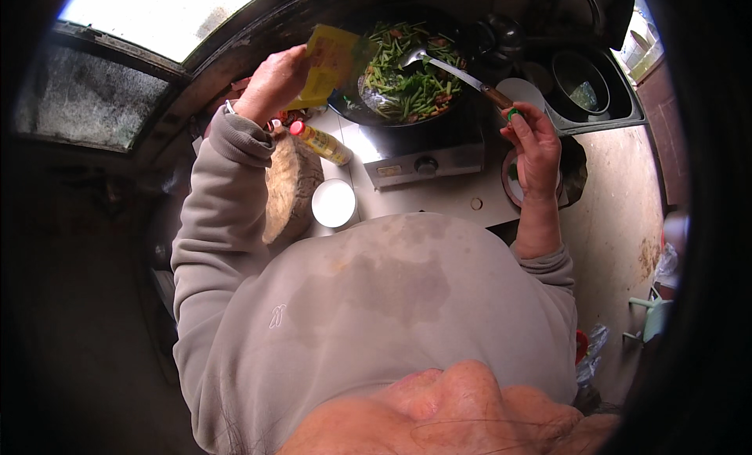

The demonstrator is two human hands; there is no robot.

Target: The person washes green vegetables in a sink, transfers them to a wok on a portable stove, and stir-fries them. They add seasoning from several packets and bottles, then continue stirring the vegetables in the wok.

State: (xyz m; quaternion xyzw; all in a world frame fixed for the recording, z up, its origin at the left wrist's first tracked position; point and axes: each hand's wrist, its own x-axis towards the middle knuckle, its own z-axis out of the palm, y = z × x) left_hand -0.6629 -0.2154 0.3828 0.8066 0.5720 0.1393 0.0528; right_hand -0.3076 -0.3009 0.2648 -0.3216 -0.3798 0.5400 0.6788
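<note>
My left hand (281, 79) grips a yellow packet (332, 58) with red print, held up beside the wok's left rim. Resting in the dark wok (352, 111) are chopped green stalks (405, 94) mixed with reddish-brown pieces. A metal cooking ladle or turner (449, 69) dips its head into them, its wooden handle (495, 97) rising toward the right. At that handle's end, the fingers of my right hand (536, 146) close around it. Something small and green (514, 112) shows by the thumb; what it is, I cannot tell.
The wok sits on a metal stove (426, 155) with a knob. Left of it are a red-capped bottle (320, 142), a white bowl (333, 203) and a thick wooden chopping block (288, 185). A sink (599, 123) holding a basin lies right, beside a white plate (520, 94).
</note>
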